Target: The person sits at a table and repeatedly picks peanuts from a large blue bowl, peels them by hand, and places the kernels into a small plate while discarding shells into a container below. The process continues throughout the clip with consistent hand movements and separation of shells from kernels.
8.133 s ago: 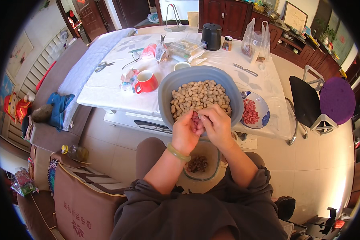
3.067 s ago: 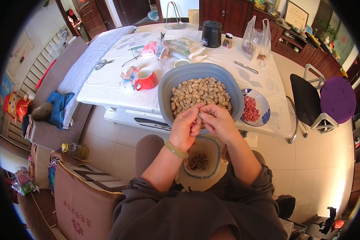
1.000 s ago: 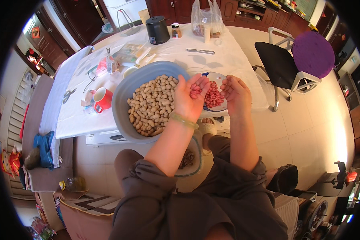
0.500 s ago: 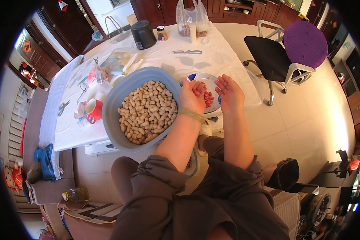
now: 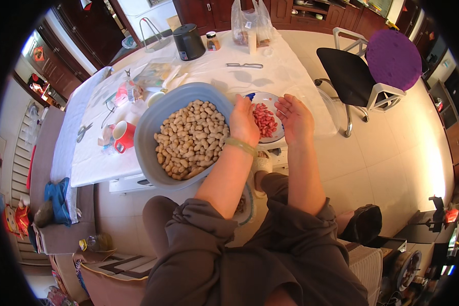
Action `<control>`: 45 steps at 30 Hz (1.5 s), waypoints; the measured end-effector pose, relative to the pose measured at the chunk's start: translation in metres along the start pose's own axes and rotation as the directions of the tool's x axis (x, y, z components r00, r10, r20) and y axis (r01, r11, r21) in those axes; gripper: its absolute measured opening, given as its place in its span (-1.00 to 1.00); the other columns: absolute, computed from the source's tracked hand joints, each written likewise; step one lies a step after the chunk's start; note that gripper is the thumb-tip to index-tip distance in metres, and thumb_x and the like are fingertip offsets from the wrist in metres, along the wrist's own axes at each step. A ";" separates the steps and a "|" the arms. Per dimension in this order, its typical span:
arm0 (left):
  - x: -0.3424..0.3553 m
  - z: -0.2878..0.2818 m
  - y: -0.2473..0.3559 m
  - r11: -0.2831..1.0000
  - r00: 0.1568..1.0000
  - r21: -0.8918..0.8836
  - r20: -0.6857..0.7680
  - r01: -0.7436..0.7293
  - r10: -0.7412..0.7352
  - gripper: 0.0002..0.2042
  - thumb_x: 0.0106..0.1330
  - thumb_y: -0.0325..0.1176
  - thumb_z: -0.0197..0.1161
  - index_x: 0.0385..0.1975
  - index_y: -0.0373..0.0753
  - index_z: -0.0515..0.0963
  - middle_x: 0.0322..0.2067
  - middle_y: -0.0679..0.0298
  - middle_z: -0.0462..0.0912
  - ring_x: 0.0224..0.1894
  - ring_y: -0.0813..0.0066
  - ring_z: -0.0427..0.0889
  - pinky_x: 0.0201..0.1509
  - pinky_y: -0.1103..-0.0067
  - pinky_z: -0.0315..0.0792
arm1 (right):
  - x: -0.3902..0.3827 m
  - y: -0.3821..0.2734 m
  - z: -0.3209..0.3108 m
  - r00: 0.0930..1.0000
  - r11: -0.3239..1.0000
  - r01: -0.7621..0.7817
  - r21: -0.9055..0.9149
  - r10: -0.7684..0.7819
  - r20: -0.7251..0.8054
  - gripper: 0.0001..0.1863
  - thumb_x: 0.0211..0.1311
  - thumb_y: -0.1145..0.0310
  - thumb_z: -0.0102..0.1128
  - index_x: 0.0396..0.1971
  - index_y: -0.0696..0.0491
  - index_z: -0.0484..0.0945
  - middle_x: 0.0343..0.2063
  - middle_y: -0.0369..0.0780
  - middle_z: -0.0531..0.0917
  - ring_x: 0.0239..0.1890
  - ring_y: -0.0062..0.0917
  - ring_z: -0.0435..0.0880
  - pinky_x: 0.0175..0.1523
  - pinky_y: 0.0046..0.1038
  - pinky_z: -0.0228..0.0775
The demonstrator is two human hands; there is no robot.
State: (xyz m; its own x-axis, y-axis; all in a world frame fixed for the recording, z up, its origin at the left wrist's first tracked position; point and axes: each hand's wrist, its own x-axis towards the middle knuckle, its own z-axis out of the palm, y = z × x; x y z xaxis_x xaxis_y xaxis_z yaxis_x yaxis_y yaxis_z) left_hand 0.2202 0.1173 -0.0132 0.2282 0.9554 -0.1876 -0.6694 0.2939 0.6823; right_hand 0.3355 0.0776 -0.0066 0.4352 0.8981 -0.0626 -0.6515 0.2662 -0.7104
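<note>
A white plate with blue marks on its rim (image 5: 272, 98) lies near the table's front right, with a pile of red-skinned shelled peanuts (image 5: 264, 121) on it. At the plate's left side is my left hand (image 5: 244, 122), open and turned on edge, a bangle round its wrist. Across the plate from it, my right hand (image 5: 295, 120) is open too, palm up with the fingers slightly curled and nothing in it. A large grey-blue plastic basin (image 5: 144, 148) full of unshelled peanuts (image 5: 191, 137) stands to the left, beside my left forearm.
Left of the basin are a red mug (image 5: 128, 140) and scissors (image 5: 84, 132). Farther back are a black kettle (image 5: 188, 43), a small jar (image 5: 212, 42), a metal tool (image 5: 245, 65) and a plastic bag (image 5: 251, 28). A black office chair (image 5: 344, 74) stands right of the table.
My left hand has tipped from palm up to on edge, and the shelled peanuts that lay in it are now on the plate. My right hand stays open beside the plate.
</note>
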 end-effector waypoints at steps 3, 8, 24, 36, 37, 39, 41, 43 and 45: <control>-0.018 -0.003 0.015 0.996 0.997 0.088 0.083 -0.012 0.004 -0.46 0.34 -0.06 -0.08 0.12 -0.42 0.22 0.19 0.06 0.20 0.25 0.31 0.14 0.33 0.44 -0.10 | -0.002 0.003 0.004 0.999 0.999 0.003 -0.043 -0.002 0.037 -0.79 0.19 0.34 0.08 -0.29 0.18 0.48 -0.39 -0.17 0.60 -0.32 -0.47 0.59 -0.26 -0.50 0.39; -0.051 -0.034 0.062 0.951 0.988 0.286 0.133 -0.113 0.077 -0.70 0.29 -0.24 0.06 -0.10 -0.30 0.47 -0.09 0.20 0.53 0.00 0.42 0.44 0.12 0.52 0.19 | -0.016 0.008 0.018 0.976 0.995 -0.026 -0.097 0.047 0.214 -0.83 0.20 0.36 0.07 -0.31 0.15 0.49 -0.41 -0.20 0.60 -0.35 -0.54 0.58 -0.28 -0.57 0.36; -0.083 -0.150 0.143 -0.045 0.968 0.969 0.246 -0.244 0.055 -0.73 0.06 -0.51 0.21 -0.19 -0.31 0.53 -0.29 0.21 0.59 -0.23 0.44 0.54 -0.11 0.57 0.40 | -0.048 0.043 0.059 0.807 0.908 -0.023 -0.418 0.264 0.528 -0.88 0.20 0.41 0.05 -0.32 0.12 0.48 -0.40 -0.26 0.60 -0.39 -0.60 0.54 -0.27 -0.59 0.31; -0.046 -0.117 0.126 -0.631 0.996 0.771 0.061 -0.084 -0.058 -0.77 0.08 -0.26 0.21 -0.31 -0.21 0.58 -0.25 0.14 0.55 -0.15 0.20 0.53 -0.11 0.36 0.42 | -0.049 0.050 0.064 0.786 0.880 0.033 -0.474 0.270 0.556 -0.89 0.19 0.46 0.05 -0.32 0.15 0.48 -0.44 -0.25 0.59 -0.43 -0.63 0.54 -0.31 -0.63 0.32; -0.043 -0.121 0.123 -0.639 0.996 0.765 0.062 -0.084 -0.057 -0.77 0.09 -0.25 0.20 -0.31 -0.21 0.59 -0.25 0.14 0.54 -0.15 0.19 0.54 -0.11 0.36 0.42 | -0.049 0.051 0.064 0.779 0.879 0.035 -0.475 0.273 0.564 -0.89 0.19 0.46 0.05 -0.32 0.15 0.48 -0.44 -0.26 0.59 -0.43 -0.64 0.54 -0.32 -0.63 0.32; -0.037 -0.125 0.116 -0.687 0.996 0.721 0.076 -0.090 -0.051 -0.77 0.09 -0.29 0.19 -0.27 -0.18 0.59 -0.24 0.13 0.55 -0.16 0.20 0.55 -0.12 0.37 0.44 | -0.051 0.052 0.066 0.775 0.876 0.035 -0.481 0.280 0.567 -0.89 0.19 0.46 0.05 -0.32 0.16 0.47 -0.44 -0.26 0.59 -0.43 -0.64 0.54 -0.33 -0.64 0.32; -0.035 -0.125 0.110 -0.763 0.993 0.638 0.106 -0.103 -0.045 -0.74 0.09 -0.36 0.20 -0.18 -0.11 0.58 -0.23 0.13 0.57 -0.17 0.23 0.57 -0.14 0.39 0.46 | -0.054 0.050 0.067 0.782 0.872 0.028 -0.489 0.286 0.554 -0.90 0.19 0.47 0.05 -0.32 0.16 0.47 -0.44 -0.26 0.59 -0.44 -0.65 0.54 -0.34 -0.64 0.32; -0.036 -0.126 0.110 -0.749 0.986 0.647 0.164 -0.140 -0.042 -0.81 0.10 -0.32 0.18 -0.29 -0.16 0.59 -0.26 0.12 0.55 -0.17 0.21 0.56 -0.16 0.39 0.45 | -0.052 0.052 0.064 0.775 0.858 0.058 -0.511 0.284 0.565 -0.88 0.20 0.45 0.04 -0.30 0.15 0.48 -0.43 -0.25 0.59 -0.42 -0.63 0.55 -0.32 -0.63 0.33; -0.040 -0.126 0.115 -0.701 0.982 0.700 0.187 -0.136 -0.004 -0.83 0.09 -0.30 0.18 -0.36 -0.19 0.59 -0.31 0.12 0.55 -0.20 0.21 0.56 -0.19 0.38 0.44 | -0.051 0.053 0.064 0.774 0.842 0.078 -0.534 0.286 0.564 -0.88 0.20 0.45 0.04 -0.29 0.14 0.48 -0.43 -0.26 0.59 -0.42 -0.63 0.55 -0.31 -0.63 0.33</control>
State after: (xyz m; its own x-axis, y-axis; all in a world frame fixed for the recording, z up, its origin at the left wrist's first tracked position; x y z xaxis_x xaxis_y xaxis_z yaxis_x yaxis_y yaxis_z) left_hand 0.0451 0.1168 -0.0168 0.3589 0.9317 -0.0553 0.9332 -0.3569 0.0422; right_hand 0.2391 0.0686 0.0039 -0.2001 0.9692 0.1439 -0.1821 0.1075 -0.9774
